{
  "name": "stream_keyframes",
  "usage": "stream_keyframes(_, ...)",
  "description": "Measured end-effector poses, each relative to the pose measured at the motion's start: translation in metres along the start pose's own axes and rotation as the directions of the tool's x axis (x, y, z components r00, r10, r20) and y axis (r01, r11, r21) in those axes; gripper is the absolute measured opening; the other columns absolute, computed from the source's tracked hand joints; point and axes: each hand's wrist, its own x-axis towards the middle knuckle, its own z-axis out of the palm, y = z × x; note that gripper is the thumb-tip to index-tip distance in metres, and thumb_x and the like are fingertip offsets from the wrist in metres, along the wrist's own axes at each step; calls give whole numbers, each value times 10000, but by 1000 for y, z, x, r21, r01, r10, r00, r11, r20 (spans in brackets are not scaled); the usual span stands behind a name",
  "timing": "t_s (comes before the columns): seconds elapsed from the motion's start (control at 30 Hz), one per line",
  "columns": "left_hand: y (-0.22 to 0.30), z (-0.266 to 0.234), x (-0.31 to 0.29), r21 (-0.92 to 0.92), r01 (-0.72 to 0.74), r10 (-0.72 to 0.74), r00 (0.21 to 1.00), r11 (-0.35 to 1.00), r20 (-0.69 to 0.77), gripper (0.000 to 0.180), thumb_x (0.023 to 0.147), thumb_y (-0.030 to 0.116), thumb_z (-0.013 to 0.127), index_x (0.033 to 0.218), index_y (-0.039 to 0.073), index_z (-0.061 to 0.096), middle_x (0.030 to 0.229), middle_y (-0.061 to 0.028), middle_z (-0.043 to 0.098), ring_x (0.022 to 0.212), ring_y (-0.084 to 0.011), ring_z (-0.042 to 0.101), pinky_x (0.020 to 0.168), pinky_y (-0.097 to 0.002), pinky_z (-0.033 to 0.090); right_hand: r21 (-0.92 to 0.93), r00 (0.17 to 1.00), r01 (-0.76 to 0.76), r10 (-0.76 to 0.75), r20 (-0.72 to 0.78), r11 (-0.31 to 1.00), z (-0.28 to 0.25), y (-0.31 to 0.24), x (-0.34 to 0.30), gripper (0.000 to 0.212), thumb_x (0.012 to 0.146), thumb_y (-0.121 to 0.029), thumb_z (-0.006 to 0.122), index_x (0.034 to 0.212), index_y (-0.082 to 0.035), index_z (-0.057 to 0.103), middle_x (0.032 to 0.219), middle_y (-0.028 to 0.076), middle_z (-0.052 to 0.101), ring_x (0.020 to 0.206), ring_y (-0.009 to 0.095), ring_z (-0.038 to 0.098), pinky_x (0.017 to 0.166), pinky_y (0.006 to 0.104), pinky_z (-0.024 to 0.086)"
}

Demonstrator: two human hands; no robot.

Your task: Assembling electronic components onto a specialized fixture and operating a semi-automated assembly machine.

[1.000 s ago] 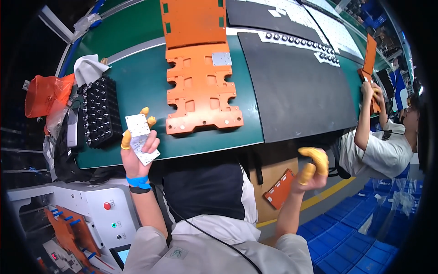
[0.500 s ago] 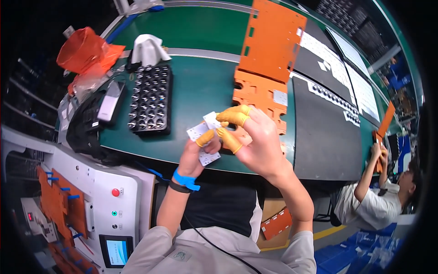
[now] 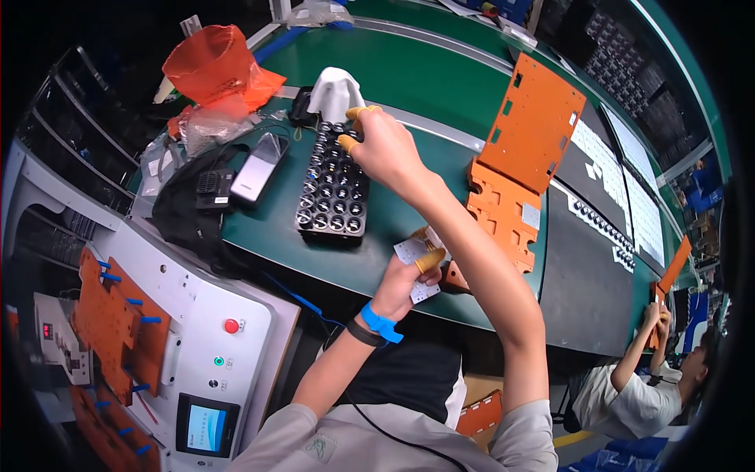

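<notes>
My left hand (image 3: 399,288), with a yellow finger cot and a blue wrist strap, grips several small white perforated plates (image 3: 409,251) near the table's front edge. My right hand (image 3: 383,148) is stretched to the far end of a black tray (image 3: 333,233) filled with rows of shiny, round, lens-like parts (image 3: 328,191). Its thumb and forefinger, in yellow cots, are apart over the far right corner of the tray; no held part shows between them. To the right of my left hand stands an orange fixture (image 3: 502,208) with its lid (image 3: 540,122) raised and a pale plate (image 3: 531,215) on it.
A white cloth-like cover (image 3: 336,91) stands behind the tray. Left lie a phone-like device (image 3: 259,167), a black bag (image 3: 182,206) and an orange bag (image 3: 216,67). A dark mat (image 3: 580,263) lies right. A machine (image 3: 236,295) stands lower left; a co-worker (image 3: 629,397) sits right.
My right hand has left the white plates by my left hand and moved far left to the tray. The left hand keeps the plates. The whole view has shifted, with the scene now farther right.
</notes>
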Motion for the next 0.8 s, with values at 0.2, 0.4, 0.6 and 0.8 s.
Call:
stream_keyframes(0.2, -5, -6, -2, 11, -18, 18, 999, 1000, 35, 141, 999, 81, 560, 1134, 40, 561, 837, 17, 527, 639, -64, 438, 580, -246, 401, -103, 996, -18, 26, 79, 995, 35, 15, 40, 304, 828, -219, 747, 1019, 17, 728, 1005, 220, 720, 945, 375, 702, 840, 474, 557)
stream_keyframes(0.4, -3, 0, -3, 49, -8, 7, 1000, 999, 14, 137, 1001, 101, 528, 1129, 53, 543, 803, 21, 469, 654, -67, 400, 600, -244, 384, -187, 995, 80, -88, -36, 979, 29, 17, 41, 263, 812, -163, 714, 976, 43, 715, 935, 230, 725, 893, 376, 710, 827, 449, 562)
stream_keyframes(0.6, 6, 1, 1, -4, -19, 19, 998, 1000, 60, 217, 983, 175, 644, 1158, 93, 544, 834, 24, 507, 655, -63, 423, 599, -238, 390, 230, 998, 51, -40, -51, 972, -46, -11, -6, 279, 845, -114, 691, 1060, 62, 673, 952, 203, 718, 875, 297, 711, 801, 376, 560)
stream_keyframes(0.8, 18, 2, -10, -6, -50, 50, 992, 999, 113, 663, 871, 123, 773, 1455, 96, 461, 1048, 3, 632, 748, -54, 542, 638, -220, 441, 361, 985, 156, -115, -132, 919, -114, -18, -123, 287, 832, 47, 670, 1118, 34, 643, 974, 100, 655, 906, 173, 670, 843, 304, 538)
